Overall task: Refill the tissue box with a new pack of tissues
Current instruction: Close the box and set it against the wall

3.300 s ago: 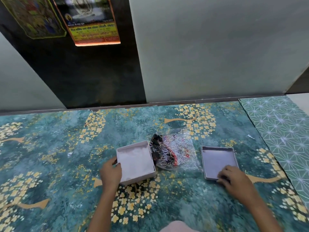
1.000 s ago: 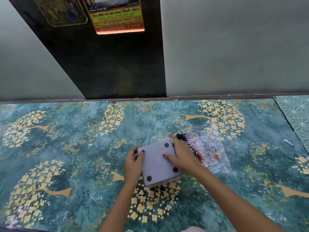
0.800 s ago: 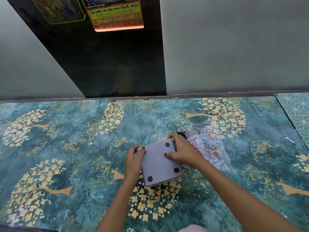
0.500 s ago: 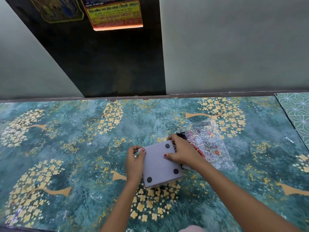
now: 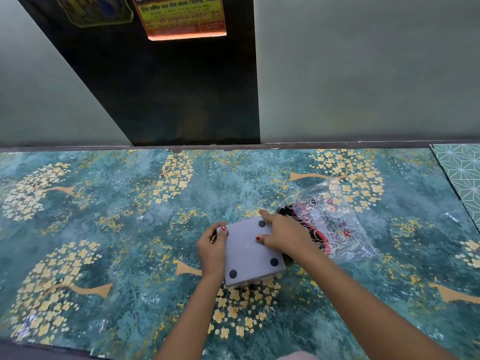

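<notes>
A grey square tissue box (image 5: 250, 258) lies near the middle of the table with its base plate up, four black round feet showing at the corners. My left hand (image 5: 211, 246) clasps its left side, thumb on the top edge. My right hand (image 5: 281, 233) rests over its far right corner, thumb pressed on the base and a finger stretched along the far edge. An empty clear plastic tissue wrapper (image 5: 331, 224) with red and black print lies just right of the box, partly behind my right hand. The tissues are hidden inside the box.
The table carries a teal covering (image 5: 130, 229) with yellow blossom trees. A green geometric-pattern mat (image 5: 462, 172) lies at the far right. A pale wall with a dark panel (image 5: 181, 100) and a hanging calendar (image 5: 181, 19) stands right behind the table's far edge.
The open box and the separate base plate seen earlier are now joined, base up. Over the last second both hands stay pressed on the box; it has barely shifted.
</notes>
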